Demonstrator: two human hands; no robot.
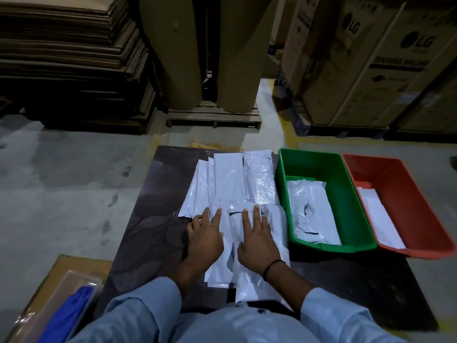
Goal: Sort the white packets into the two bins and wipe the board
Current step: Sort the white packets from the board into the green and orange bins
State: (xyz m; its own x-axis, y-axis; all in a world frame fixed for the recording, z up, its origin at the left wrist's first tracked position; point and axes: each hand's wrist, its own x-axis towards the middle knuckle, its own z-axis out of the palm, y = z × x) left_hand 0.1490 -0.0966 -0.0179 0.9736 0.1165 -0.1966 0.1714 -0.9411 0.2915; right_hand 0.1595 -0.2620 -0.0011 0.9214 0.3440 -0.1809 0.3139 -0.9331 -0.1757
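A: What might go wrong?

B: On the board (153,219), slick packets (227,179) overlap, left of the green bin (346,194) and red bin (408,206). Left hand (205,236) and right hand (257,240) press flat on the near ones, grip apart, clamping nothing. A push could drag several together.

A: And around?

B: Grey floor (61,181), cartons (371,70) far right, brown rolls (178,58), then the dark, mottled board.

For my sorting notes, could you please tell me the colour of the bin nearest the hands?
That bin is green, best seen in the head view.
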